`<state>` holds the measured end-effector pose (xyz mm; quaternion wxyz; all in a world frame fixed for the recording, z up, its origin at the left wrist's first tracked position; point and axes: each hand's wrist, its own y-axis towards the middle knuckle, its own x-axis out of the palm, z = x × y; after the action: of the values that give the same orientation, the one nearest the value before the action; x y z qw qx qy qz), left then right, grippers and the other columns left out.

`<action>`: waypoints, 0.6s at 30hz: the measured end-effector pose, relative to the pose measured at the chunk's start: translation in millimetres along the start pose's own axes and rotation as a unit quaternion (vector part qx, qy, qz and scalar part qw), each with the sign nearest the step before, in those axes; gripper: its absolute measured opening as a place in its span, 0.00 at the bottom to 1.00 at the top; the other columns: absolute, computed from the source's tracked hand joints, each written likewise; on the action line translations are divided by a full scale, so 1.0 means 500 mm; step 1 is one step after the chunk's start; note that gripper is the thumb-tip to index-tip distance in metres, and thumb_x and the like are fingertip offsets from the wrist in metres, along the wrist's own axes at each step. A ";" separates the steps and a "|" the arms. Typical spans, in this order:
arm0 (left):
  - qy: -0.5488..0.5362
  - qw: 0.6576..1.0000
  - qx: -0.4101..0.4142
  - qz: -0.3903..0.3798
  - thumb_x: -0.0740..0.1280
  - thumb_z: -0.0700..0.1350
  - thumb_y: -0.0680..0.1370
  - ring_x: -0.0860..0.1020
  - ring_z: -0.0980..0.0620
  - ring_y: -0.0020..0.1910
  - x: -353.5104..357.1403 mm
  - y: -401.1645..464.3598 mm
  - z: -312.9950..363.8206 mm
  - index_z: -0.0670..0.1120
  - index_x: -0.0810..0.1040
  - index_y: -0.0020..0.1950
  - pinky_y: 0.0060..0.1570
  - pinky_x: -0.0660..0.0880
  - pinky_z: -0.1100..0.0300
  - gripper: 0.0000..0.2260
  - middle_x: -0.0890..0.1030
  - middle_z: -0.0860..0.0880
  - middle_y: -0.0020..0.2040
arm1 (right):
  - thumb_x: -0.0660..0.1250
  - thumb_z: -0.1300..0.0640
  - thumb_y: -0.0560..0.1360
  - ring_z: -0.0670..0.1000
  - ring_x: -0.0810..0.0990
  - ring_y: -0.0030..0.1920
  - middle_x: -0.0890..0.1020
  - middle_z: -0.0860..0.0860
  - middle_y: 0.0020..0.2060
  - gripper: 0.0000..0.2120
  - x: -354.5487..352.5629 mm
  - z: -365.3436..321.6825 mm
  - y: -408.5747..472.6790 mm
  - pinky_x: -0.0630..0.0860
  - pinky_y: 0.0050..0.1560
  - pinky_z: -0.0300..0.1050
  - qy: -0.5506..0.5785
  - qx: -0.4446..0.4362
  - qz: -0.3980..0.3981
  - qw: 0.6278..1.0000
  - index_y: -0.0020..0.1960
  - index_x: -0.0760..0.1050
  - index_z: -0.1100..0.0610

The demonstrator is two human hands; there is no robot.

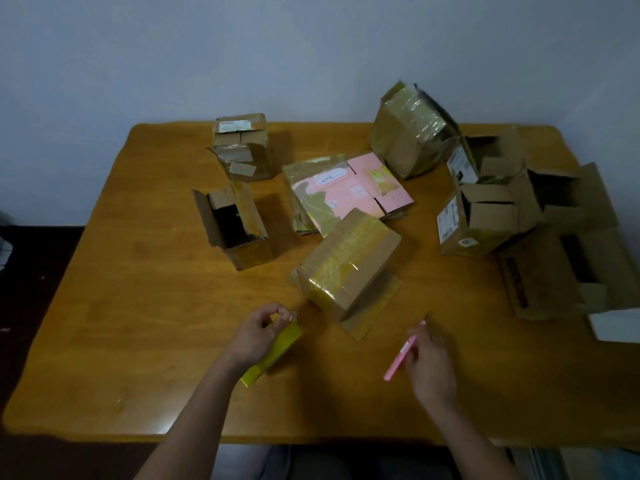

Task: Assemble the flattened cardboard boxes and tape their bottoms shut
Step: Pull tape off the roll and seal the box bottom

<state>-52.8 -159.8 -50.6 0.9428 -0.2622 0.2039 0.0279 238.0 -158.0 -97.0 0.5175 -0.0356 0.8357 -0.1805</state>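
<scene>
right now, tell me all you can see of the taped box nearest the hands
The taped box is brown cardboard, assembled, its upturned face crossed by a wide band of glossy yellowish tape that wraps over the near end. It sits skewed on the table, its far corner over the pink flat pile. A loose flap lies flat on the table at its near side. Neither hand touches it.

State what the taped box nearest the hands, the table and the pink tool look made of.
Taped box: brown cardboard, matte, under glossy yellowish tape that glints. Table: wood or wood-look, orange-brown, smooth with a soft sheen. Pink tool: probably plastic; too blurred for more.
</scene>
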 end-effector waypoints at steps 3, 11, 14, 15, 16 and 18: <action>0.000 1.000 0.008 0.001 0.66 0.43 0.80 0.65 0.55 0.33 0.000 0.000 -0.003 0.44 0.78 0.44 0.31 0.63 0.68 0.06 0.73 0.58 0.27 | 0.62 0.61 0.79 0.47 0.77 0.51 0.77 0.50 0.57 0.19 0.007 -0.009 -0.004 0.72 0.42 0.36 -0.044 0.014 -0.027 0.999 0.69 0.69 0.51; -0.011 0.998 0.059 -0.029 0.65 0.40 0.80 0.65 0.60 0.29 -0.013 -0.015 -0.013 0.45 0.76 0.41 0.31 0.63 0.68 0.08 0.70 0.60 0.27 | 0.63 0.47 0.79 0.40 0.76 0.54 0.77 0.46 0.54 0.16 0.063 -0.216 -0.079 0.75 0.50 0.30 0.269 -0.084 -0.224 0.933 0.65 0.74 0.52; -0.027 0.997 0.068 -0.038 0.64 0.40 0.81 0.66 0.61 0.32 -0.022 -0.023 -0.023 0.45 0.76 0.41 0.34 0.64 0.67 0.09 0.73 0.59 0.31 | 0.68 0.46 0.76 0.45 0.78 0.58 0.79 0.47 0.55 0.15 0.097 -0.267 -0.071 0.78 0.58 0.44 0.321 -0.065 -0.215 0.920 0.61 0.77 0.51; -0.030 0.997 0.064 -0.039 0.64 0.41 0.81 0.67 0.58 0.34 -0.025 -0.025 -0.029 0.44 0.76 0.42 0.35 0.65 0.65 0.08 0.72 0.56 0.32 | 0.69 0.47 0.76 0.46 0.79 0.56 0.81 0.48 0.53 0.12 0.104 -0.277 -0.068 0.78 0.57 0.45 0.326 -0.062 -0.207 0.920 0.56 0.78 0.50; -0.033 0.997 0.060 -0.042 0.63 0.42 0.81 0.68 0.56 0.36 -0.028 -0.027 -0.034 0.43 0.77 0.43 0.37 0.66 0.63 0.08 0.72 0.55 0.34 | 0.70 0.48 0.75 0.47 0.79 0.54 0.82 0.48 0.50 0.08 0.109 -0.285 -0.066 0.78 0.55 0.44 0.330 -0.062 -0.199 0.921 0.52 0.78 0.50; -0.051 0.997 0.047 -0.042 0.62 0.43 0.82 0.70 0.53 0.40 -0.038 -0.029 -0.046 0.44 0.77 0.45 0.41 0.68 0.61 0.08 0.74 0.50 0.39 | 0.70 0.51 0.75 0.46 0.80 0.49 0.82 0.49 0.46 0.06 0.113 -0.296 -0.064 0.76 0.48 0.37 0.321 -0.079 -0.182 0.926 0.46 0.78 0.53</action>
<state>-76.5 -183.0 -53.8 0.9635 -0.2244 0.1454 -0.0081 77.6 -162.7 -75.3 0.1747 -0.1681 0.9478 -0.2071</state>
